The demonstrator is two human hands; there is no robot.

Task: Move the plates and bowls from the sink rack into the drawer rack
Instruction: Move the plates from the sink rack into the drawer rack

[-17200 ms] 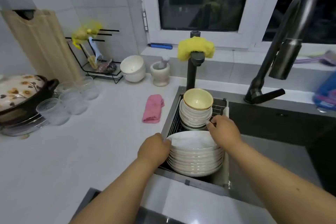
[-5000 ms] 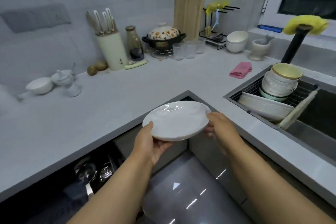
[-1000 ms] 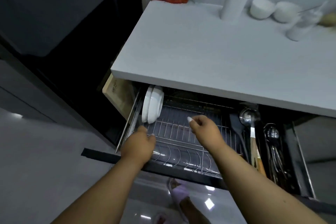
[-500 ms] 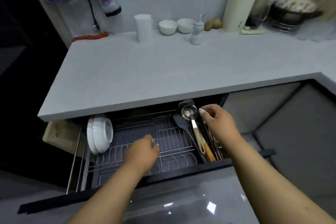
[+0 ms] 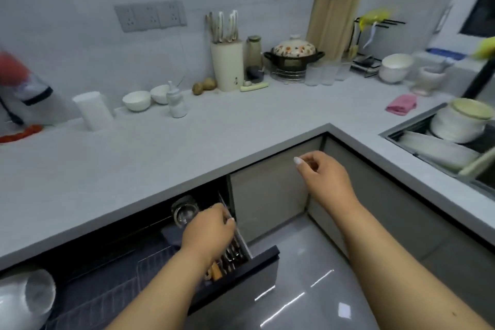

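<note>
While both hands hang empty, the drawer rack (image 5: 112, 300) stands open.
Left grip (image 5: 211, 230) loosely curled over the cutlery tray (image 5: 230, 254); right grip (image 5: 321, 174) loosely curled, holding nothing. Plates (image 5: 436, 150) and bowls (image 5: 460, 123) sit in the sink rack (image 5: 401, 134), far right of the right grip; racked dishes (image 5: 24, 297) far left of the left grip.

Along the back wall of your counter (image 5: 187, 147) you see a knife block (image 5: 227, 64), a flowered-lid pot (image 5: 294, 54) and a leaning cutting board (image 5: 332, 23). Toward the left stand two white bowls (image 5: 136, 100) and a small bottle (image 5: 176, 101). A pink cloth (image 5: 401, 104) lies at the right.
</note>
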